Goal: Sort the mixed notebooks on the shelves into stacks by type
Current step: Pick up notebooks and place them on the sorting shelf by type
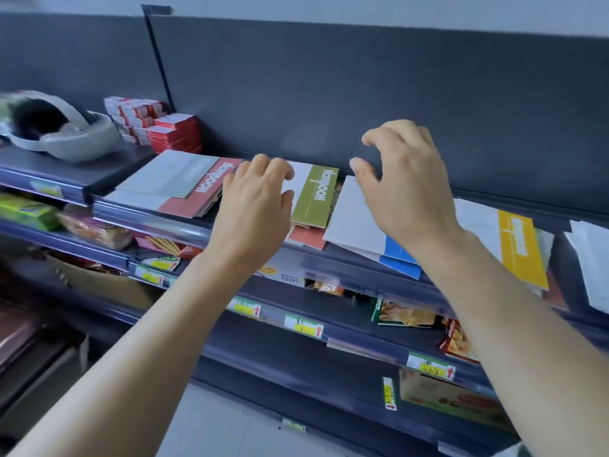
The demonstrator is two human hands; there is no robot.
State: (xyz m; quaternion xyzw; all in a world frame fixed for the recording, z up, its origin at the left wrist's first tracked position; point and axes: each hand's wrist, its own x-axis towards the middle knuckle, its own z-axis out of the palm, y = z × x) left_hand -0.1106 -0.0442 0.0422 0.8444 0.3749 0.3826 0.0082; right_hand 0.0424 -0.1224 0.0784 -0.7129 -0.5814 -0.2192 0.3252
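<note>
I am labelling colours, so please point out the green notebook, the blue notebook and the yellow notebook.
green notebook point(314, 196): head view, middle of its green band.
blue notebook point(396, 251): head view, blue strip at its front edge.
yellow notebook point(519, 249): head view, middle of its yellow band.

Open air above notebooks point(315, 196) on top shelf point(184, 223); back panel point(329, 94) blocks behind; red boxes point(174, 133), helmet point(71, 145) crowd left end.

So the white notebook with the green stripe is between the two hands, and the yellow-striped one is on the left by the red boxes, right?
Not quite. The head view shows the white yellow-striped notebook on the right, past the right hand, not by the small red cardboard boxes. The white green-striped notebook does lie between the left hand and the right.
</note>
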